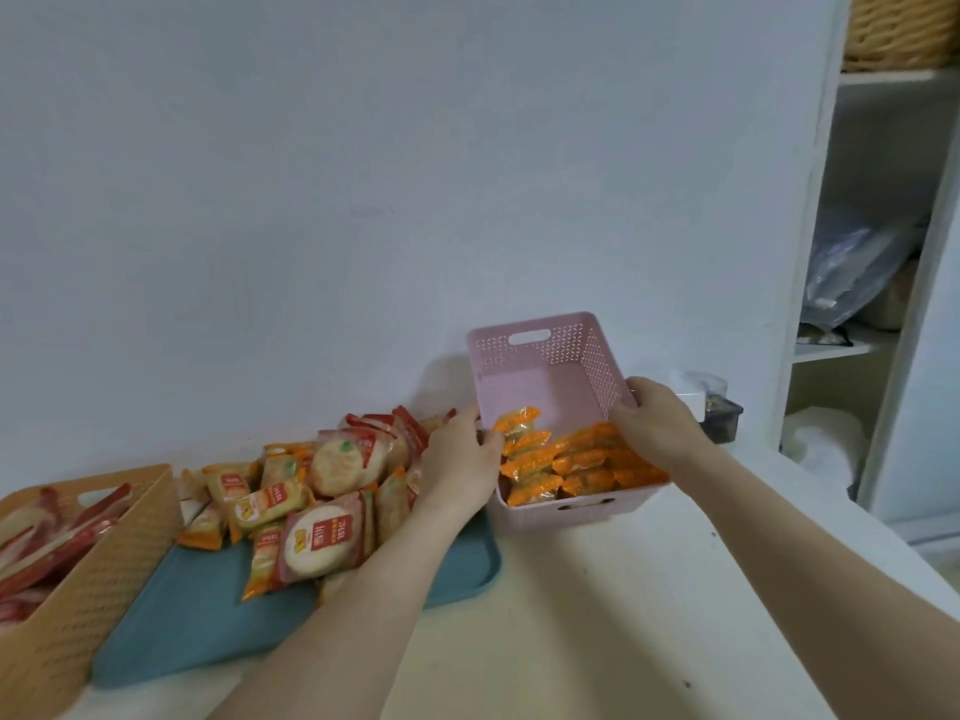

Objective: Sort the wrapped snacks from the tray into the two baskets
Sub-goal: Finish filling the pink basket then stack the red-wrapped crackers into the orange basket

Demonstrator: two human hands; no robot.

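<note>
A pink basket stands right of centre, tilted toward me, with several orange-wrapped snacks piled at its near end. My left hand grips its left rim and my right hand grips its right rim. A blue tray lies to the left of the pink basket, and a heap of red and orange wrapped snacks lies on its far half. An orange basket at the far left holds several red-wrapped snacks.
The white table runs up to a white wall behind. A small dark container sits just behind my right hand. A white shelf unit with bags and a wicker basket stands at the right.
</note>
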